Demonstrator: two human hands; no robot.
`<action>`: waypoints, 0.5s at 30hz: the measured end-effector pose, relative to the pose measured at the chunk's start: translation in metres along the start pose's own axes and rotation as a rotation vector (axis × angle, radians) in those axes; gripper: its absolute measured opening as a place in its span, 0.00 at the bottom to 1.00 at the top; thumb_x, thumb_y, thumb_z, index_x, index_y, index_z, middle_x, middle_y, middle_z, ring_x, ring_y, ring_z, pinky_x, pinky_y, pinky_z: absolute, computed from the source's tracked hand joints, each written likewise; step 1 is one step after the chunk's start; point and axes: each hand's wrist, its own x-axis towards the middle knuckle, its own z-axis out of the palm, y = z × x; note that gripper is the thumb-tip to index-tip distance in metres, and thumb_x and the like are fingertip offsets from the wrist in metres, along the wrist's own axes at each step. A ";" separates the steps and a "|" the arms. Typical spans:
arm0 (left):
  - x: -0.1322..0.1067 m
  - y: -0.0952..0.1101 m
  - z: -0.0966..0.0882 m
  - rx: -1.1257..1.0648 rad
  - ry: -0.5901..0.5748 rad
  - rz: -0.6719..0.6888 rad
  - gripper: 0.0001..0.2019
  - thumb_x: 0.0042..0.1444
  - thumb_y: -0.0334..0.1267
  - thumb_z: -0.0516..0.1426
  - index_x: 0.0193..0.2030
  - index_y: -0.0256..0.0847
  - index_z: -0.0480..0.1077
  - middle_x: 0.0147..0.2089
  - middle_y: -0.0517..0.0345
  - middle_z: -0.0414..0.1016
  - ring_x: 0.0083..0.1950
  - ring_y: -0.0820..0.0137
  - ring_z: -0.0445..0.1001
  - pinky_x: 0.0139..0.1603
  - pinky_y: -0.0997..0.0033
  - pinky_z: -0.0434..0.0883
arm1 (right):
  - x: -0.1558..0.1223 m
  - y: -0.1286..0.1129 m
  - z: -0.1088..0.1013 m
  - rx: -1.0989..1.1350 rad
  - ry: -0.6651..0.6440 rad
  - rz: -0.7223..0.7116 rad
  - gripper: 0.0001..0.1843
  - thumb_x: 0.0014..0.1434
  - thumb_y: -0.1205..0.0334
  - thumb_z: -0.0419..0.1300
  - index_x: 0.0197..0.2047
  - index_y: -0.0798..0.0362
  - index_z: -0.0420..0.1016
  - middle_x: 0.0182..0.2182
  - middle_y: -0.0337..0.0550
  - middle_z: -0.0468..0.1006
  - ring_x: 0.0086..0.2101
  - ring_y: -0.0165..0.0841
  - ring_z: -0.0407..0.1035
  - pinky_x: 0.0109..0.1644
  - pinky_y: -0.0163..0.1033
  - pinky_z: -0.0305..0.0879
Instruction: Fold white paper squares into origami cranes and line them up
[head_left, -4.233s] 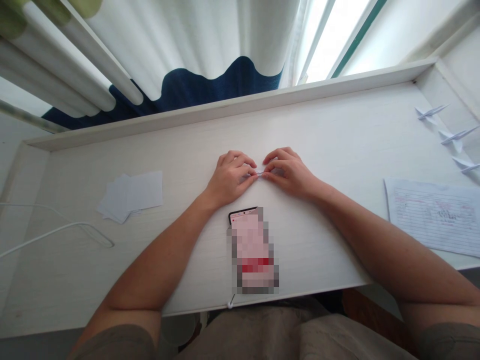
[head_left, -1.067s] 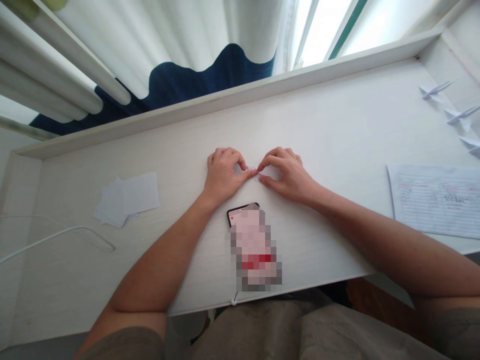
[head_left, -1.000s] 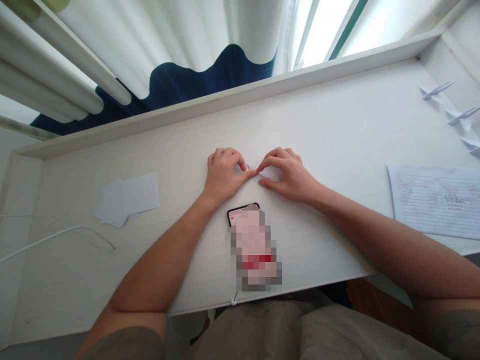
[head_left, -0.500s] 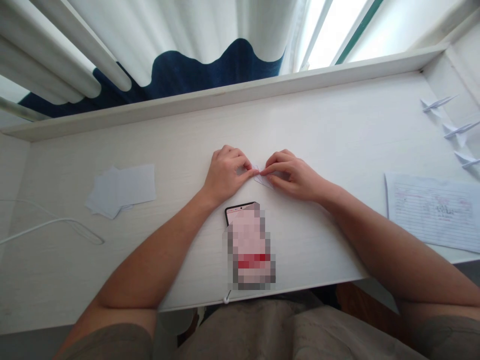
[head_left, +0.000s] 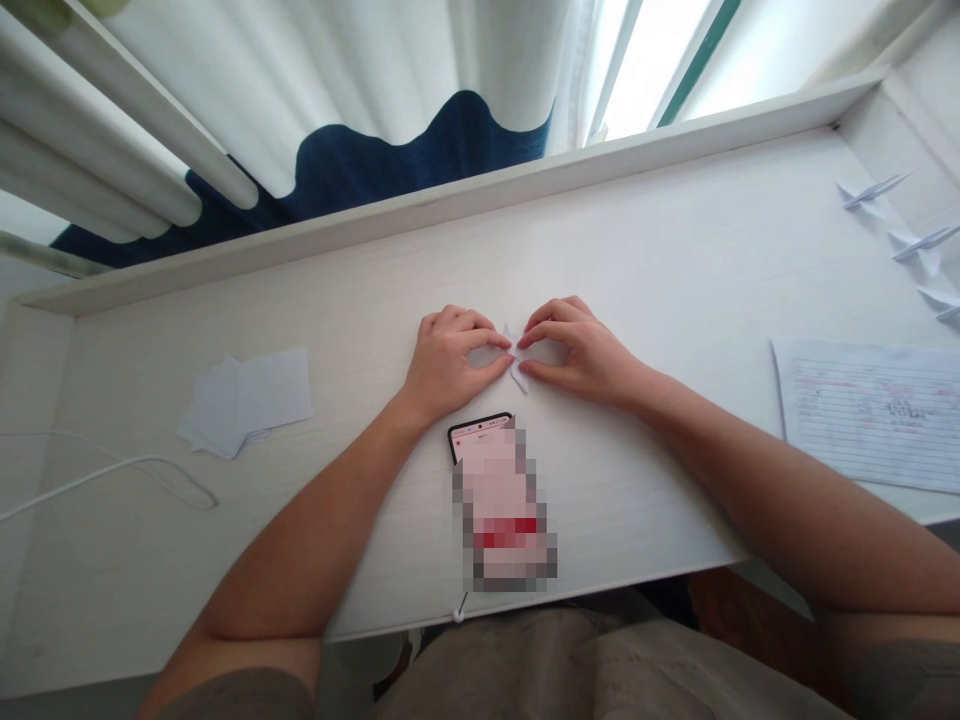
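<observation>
The small paper (head_left: 518, 378) has swung round, tail toward the near edge of the desk (head_left: 675, 260). Mid-desk, the left hand (head_left: 454, 360) pinches it; the right hand (head_left: 577, 350), thumb and forefinger slightly parted, touches it, grip unclear. Writing on the lined sheet (head_left: 877, 410) is unreadable.

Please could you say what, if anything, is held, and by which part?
A small folded white paper, apparently pinched near its middle by the left hand and right hand.

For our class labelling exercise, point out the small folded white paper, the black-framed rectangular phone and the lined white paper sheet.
Small folded white paper (head_left: 516, 354): head view, its visible middle.
Black-framed rectangular phone (head_left: 501, 490): head view, its screen.
Lined white paper sheet (head_left: 874, 410): head view, its written face.
</observation>
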 end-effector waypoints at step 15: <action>-0.003 0.007 -0.008 0.091 -0.043 0.148 0.11 0.69 0.43 0.61 0.36 0.50 0.84 0.48 0.57 0.85 0.51 0.60 0.75 0.59 0.50 0.64 | -0.005 -0.010 -0.010 -0.375 -0.053 -0.256 0.11 0.68 0.64 0.66 0.49 0.42 0.87 0.53 0.47 0.84 0.61 0.50 0.69 0.64 0.60 0.62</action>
